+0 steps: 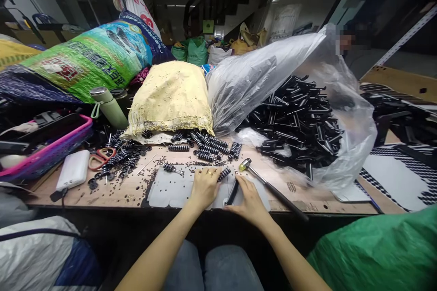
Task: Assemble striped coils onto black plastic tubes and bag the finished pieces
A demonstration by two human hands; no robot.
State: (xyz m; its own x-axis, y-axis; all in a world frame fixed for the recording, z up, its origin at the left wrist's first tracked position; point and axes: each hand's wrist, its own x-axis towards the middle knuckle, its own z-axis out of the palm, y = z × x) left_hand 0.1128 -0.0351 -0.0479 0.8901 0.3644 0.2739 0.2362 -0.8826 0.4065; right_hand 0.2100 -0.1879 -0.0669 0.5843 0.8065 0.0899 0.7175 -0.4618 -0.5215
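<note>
Pink-rimmed basket [73, 138] at left on surface [191, 196]; white power bank [73, 170] and red-handled scissors [102, 158] just right of it. Green bottle [112, 110] stands behind them. Next, pile of black ribbed rollers on pins [119, 157], then yellow sack [171, 97] with more ribbed rollers [208, 144] in front, small beads scattered around. Left hand [206, 186] over gray mat [170, 186], fingers closed around 1 black-and-white ribbed roller [224, 174]. Right hand [249, 200], fingers curved around 1 black handle piece [232, 192], thumb near its lower end; grip firmness unclear. Hammer [273, 188] lies right of right hand, yellow head toward the back. Clear plastic bag [262, 77] behind it, open, full of black handle pieces [297, 118].
</note>
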